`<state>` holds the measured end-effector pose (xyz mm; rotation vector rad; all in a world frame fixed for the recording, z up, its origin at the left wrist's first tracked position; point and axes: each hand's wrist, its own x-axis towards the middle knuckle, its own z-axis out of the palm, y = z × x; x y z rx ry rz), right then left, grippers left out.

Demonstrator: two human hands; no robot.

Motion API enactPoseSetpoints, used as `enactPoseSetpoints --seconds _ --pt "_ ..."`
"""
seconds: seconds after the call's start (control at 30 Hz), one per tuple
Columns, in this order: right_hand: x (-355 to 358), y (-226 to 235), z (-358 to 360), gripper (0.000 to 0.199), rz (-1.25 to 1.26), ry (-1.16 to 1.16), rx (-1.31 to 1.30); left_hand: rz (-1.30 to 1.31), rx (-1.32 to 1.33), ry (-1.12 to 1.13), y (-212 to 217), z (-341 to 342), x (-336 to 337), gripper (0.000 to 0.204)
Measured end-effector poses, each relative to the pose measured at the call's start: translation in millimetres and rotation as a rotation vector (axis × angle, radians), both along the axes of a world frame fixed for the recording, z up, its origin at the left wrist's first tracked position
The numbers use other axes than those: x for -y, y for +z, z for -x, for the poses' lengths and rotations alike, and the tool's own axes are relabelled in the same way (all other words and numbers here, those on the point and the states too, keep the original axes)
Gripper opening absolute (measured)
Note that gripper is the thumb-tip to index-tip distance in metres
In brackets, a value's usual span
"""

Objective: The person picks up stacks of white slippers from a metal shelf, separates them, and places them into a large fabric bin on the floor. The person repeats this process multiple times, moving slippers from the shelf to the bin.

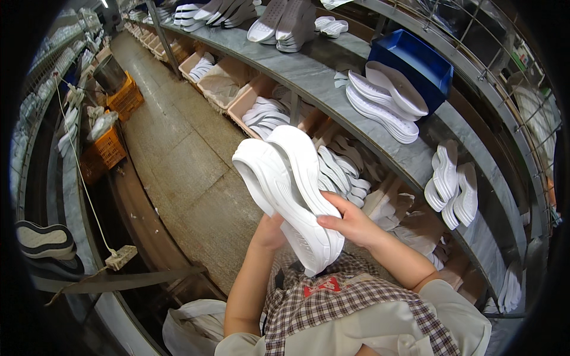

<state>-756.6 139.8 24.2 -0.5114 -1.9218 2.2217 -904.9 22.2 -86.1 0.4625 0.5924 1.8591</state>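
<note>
I hold a pair of white shoe soles (pixel 289 184) side by side in front of my chest, their toes pointing up and away. My right hand (pixel 351 221) grips them from the right, thumb across the near sole's edge. My left hand (pixel 270 230) is under and behind them, mostly hidden, supporting the lower end. More white soles (pixel 343 172) lie stacked in a bin just behind the held pair.
A long grey workbench (pixel 309 74) curves along the right with stacks of white soles (pixel 383 104), a blue tray (pixel 415 62) and another white pile (pixel 451 184). Bins of soles stand below it. Orange crates (pixel 113 127) and a concrete aisle lie left; a dark sole (pixel 44 240) rests on a left shelf.
</note>
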Motion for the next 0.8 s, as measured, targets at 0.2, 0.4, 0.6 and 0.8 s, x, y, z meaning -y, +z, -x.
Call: enactPoseSetpoints --seconds 0.2,0.4,0.6,0.8 --pt "-1.6 3.7 -9.0 0.063 -0.393 0.015 -0.115 -0.016 -0.085 -0.036 13.2 7.1 -7.3 0.046" --pt "-5.9 -3.2 -14.5 0.064 -0.451 0.03 -0.187 0.068 -0.159 0.03 9.4 7.7 -10.6 0.055" --pt "-43.0 -18.9 -7.1 0.042 -0.727 0.101 -0.304 0.229 0.025 0.011 34.3 2.5 -4.7 0.052" --pt "-33.1 -38.4 -12.7 0.041 -0.168 0.054 -0.125 0.233 -0.006 0.117 57.1 -11.6 -15.4 0.039"
